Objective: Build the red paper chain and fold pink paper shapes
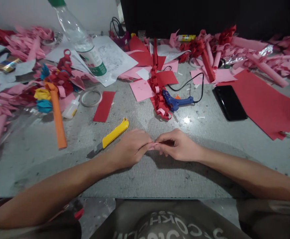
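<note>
Near the table's front edge, both my hands meet over a small pink paper strip (153, 146). My left hand (132, 146) pinches its left end, and my right hand (181, 145) pinches the right end between thumb and fingers. Most of the strip is hidden by the fingers. Left of my left hand lies a yellow utility knife (115, 133) with its blade out. Beyond my hands a red and pink paper chain (157, 96) stretches toward the back, and a blue hot glue gun (178, 100) rests against it.
A clear plastic bottle (81, 43) stands at the back left. Nearby are a tape roll (91, 98), a red paper piece (104, 106), a small glue bottle (71, 108) and an orange paper strip (58, 119). On the right, a black phone (230, 103) overlaps red sheets (266, 103).
</note>
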Motion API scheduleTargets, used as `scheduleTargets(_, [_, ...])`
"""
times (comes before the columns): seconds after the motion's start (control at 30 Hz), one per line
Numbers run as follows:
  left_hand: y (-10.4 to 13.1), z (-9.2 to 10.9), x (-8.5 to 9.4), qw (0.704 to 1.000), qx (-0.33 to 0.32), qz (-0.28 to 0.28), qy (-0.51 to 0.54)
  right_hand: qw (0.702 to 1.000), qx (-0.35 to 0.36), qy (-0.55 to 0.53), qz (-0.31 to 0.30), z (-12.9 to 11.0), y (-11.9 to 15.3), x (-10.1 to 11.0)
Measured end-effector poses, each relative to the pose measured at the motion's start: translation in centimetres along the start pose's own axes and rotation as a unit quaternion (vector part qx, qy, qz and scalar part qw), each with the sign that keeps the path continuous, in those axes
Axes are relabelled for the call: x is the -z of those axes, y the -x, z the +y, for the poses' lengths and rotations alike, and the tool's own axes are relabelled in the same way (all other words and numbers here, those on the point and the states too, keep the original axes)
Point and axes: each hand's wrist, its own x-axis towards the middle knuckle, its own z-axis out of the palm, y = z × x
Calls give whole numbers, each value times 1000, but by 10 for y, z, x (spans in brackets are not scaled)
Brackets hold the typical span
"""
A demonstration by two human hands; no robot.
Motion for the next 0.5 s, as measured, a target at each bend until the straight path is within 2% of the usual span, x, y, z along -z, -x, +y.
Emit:
scheduleTargets(0.23, [0, 4, -1, 999, -26, -30, -26, 995, 36, 85, -36, 3, 0, 1])
scheduleTargets(0.43, [1, 5, 0, 996, -72, -16, -55, 994, 28, 77, -67, 4, 2, 2])
scheduleTargets(0.5, [2, 5, 0, 997, -64, -10, -52, 997, -1, 35, -67, 4, 1, 4])
